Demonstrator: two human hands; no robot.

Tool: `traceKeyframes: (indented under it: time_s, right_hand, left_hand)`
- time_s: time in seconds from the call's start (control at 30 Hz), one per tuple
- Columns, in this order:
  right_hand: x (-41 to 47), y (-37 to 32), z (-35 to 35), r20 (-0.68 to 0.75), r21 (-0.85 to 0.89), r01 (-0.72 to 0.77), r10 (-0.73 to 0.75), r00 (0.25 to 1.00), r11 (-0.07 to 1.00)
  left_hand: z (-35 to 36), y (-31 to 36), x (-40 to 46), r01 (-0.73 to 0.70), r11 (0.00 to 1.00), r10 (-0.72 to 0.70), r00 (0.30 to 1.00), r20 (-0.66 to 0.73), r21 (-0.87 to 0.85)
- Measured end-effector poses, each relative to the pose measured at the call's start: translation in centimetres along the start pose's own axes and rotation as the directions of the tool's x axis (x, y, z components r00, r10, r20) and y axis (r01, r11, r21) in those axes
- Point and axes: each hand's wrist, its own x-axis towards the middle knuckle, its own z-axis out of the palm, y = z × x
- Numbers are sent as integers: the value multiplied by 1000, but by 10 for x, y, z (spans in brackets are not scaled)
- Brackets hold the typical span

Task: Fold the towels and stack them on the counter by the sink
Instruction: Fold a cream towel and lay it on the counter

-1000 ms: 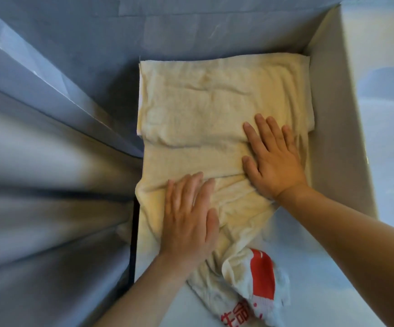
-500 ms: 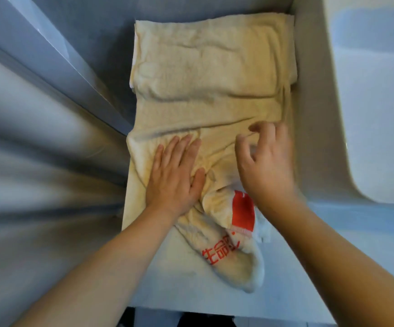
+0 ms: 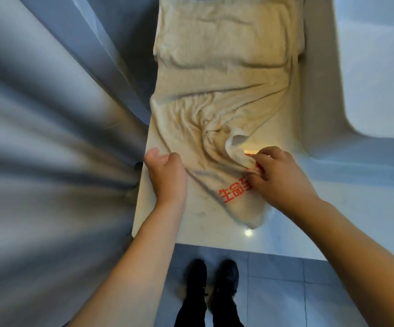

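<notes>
While the white counter (image 3: 214, 230) runs away from the viewer between a blurred grey wall on the left and the sink (image 3: 375, 67) on the right, a cream towel (image 3: 219, 95) covers most of its width. At the far end the cloth lies folded into a flat, thick layer; the near part is rumpled, twisted into creases, with red printed characters (image 3: 234, 192) showing by its front corner. Both bare forearms reach in from below. The left hand (image 3: 167, 175) curls its fingers round the towel's left edge, gripping it. The right hand (image 3: 280, 178) pinches a bunched fold at the towel's right side. Below the counter edge, two black shoes (image 3: 214, 279) stand on grey floor tiles.
</notes>
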Motion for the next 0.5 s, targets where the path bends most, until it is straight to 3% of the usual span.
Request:
traceKeyframes:
  time_s: [0.03,0.1,0.2,0.27,0.37,0.5]
  right_hand:
    - [-2,-1,-2,12,200,-83,83,997,976]
    - [-9,-6,-10,146,547,-240,191,971,802]
    - [-24,-16,-24,291,752,-336,172,941,567]
    - [-31,-21,-32,300,814,-344,168,939,468]
    - [-38,-21,-38,285,872,-371,285,915,321]
    - [-46,-16,-48,352,895,-430,402,845,120]
  left_hand:
    - [-2,1,-4,74,992,-61,991,116,-105]
    - [-1,10,-8,246,962,-195,921,337,-117]
    - [-1,24,-11,359,931,-328,758,564,59]
    - [-1,29,-11,359,932,-253,750,612,-55]
    - [-6,22,-15,466,822,-122,706,697,-328]
    - [-15,10,-23,515,758,26,590,807,-401]
